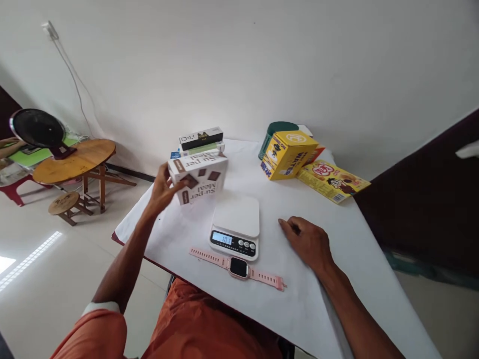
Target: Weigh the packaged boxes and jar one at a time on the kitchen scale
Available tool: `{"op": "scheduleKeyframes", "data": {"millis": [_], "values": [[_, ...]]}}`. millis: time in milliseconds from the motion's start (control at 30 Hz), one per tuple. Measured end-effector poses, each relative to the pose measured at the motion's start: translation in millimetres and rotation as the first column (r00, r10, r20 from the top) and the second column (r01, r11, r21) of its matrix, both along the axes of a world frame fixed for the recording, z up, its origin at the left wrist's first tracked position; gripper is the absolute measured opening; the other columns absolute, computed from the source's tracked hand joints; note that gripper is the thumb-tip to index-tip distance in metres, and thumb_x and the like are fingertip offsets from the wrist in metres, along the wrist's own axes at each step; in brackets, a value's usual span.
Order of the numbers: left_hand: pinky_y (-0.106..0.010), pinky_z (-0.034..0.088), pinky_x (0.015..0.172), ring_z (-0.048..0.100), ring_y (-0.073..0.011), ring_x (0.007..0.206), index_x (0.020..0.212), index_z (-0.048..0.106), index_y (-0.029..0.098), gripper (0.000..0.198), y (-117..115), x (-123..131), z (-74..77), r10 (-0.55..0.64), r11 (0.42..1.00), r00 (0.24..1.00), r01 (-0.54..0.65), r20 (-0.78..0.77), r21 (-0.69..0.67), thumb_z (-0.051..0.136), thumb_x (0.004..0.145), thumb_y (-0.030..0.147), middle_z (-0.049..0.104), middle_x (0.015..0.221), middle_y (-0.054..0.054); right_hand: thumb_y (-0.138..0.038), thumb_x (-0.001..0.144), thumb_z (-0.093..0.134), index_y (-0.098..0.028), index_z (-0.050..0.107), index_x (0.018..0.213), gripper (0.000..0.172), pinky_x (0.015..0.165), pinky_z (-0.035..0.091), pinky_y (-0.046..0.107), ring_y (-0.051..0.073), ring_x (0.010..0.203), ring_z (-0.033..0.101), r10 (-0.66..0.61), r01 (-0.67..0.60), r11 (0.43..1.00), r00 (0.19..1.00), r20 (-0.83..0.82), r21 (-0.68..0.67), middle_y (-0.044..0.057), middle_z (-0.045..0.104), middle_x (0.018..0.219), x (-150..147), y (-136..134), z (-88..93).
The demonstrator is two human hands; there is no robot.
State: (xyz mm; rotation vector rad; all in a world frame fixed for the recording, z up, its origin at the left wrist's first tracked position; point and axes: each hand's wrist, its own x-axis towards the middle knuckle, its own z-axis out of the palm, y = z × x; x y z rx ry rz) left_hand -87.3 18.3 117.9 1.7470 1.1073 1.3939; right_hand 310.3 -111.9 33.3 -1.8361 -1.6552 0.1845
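My left hand (pixel 164 190) grips the left end of a white box (pixel 204 178) printed "Su-per Meal" with brown squares. The box is tilted, behind and left of a white digital kitchen scale (pixel 237 215). The scale's platform bears nothing, and its lit display seems to read 101. In front of the scale lies a smartwatch (pixel 238 268) with a pink strap, stretched out flat. My right hand (pixel 307 241) rests on the white tabletop to the right of the scale, fingers curled in and nothing seen in them.
Stacked boxes (pixel 201 138) stand at the back left by the wall. At the back right are a yellow box (pixel 290 155), a dark green round object (pixel 279 127) and a flat yellow package (pixel 335 180). A fan (pixel 38 128) sits on a round wooden table (pixel 80 160) at far left.
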Motion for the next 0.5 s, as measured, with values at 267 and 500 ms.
{"op": "scheduleKeyframes", "data": {"millis": [267, 500], "values": [[-0.047, 0.058, 0.108, 0.071, -0.0311, 0.124, 0.131, 0.059, 0.019, 0.072, 53, -28, -17.8, -0.019, 0.993, 0.998, 0.026, 0.067, -0.111, 0.084, 0.072, 0.052, 0.072, 0.135, -0.016, -0.053, 0.094, 0.047, -0.026, 0.037, 0.066, 0.041, 0.064, 0.033, 0.033, 0.017, 0.061, 0.045, -0.011, 0.011, 1.000, 1.000, -0.006, 0.015, 0.002, 0.055, 0.064, -1, 2, 1.2], [-0.052, 0.059, 0.108, 0.069, -0.0393, 0.128, 0.135, 0.064, 0.023, 0.083, 65, -39, -4.4, -0.127, 0.976, 0.990, 0.136, 0.065, -0.171, 0.098, 0.062, 0.046, 0.074, 0.137, -0.013, -0.048, 0.093, 0.050, -0.026, 0.037, 0.066, 0.037, 0.066, 0.033, 0.034, 0.017, 0.063, 0.047, -0.030, 0.029, 1.000, 0.999, -0.037, -0.012, 0.002, 0.057, 0.066, -5, 1, 6.8]]}}
